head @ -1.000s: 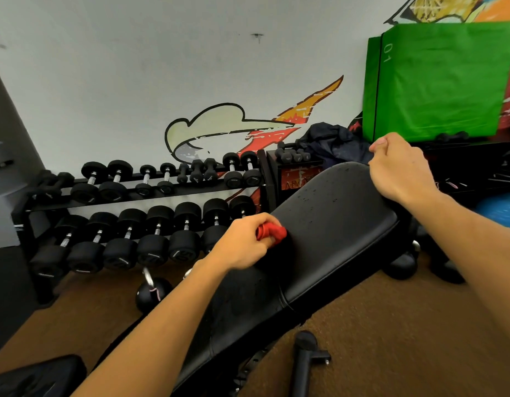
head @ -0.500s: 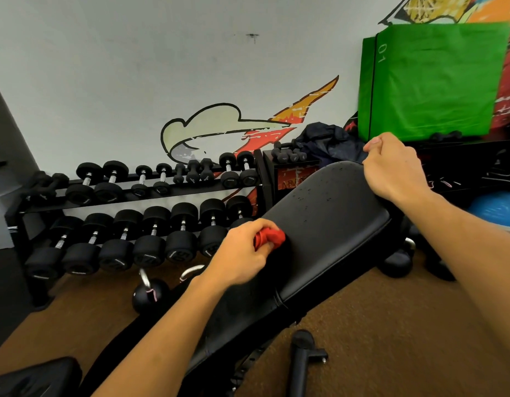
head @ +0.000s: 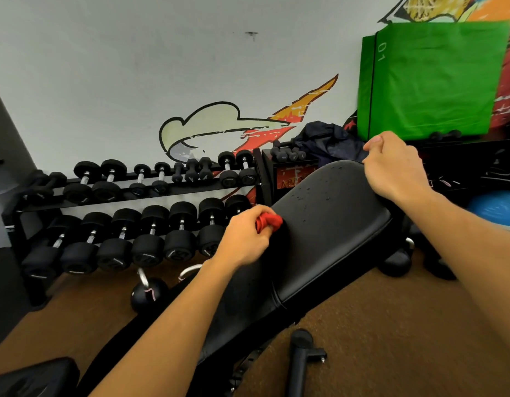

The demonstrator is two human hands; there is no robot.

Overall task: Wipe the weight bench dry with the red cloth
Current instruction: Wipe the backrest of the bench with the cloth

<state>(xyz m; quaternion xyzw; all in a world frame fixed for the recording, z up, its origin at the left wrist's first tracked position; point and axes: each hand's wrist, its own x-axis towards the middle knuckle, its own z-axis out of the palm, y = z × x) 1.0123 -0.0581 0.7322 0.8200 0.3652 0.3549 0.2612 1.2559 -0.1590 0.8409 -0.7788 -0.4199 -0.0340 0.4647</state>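
Left grip (head: 248, 239) bunches the red cloth (head: 268, 222) against the weight bench (head: 334, 230) at its left edge, mid-frame. Right grip (head: 397, 170) curls over its top end, steadying. Best to spread the cloth flatter and sweep toward the droplets (head: 312, 196), upper right.

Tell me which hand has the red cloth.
The left hand: it grips the bunched red cloth at the left edge of the bench. The right hand grips its top end, without cloth.

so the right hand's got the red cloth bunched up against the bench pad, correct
Not quite: the head view shows the left hand gripping the bunched red cloth against the bench pad. The right hand holds the pad's top end instead.
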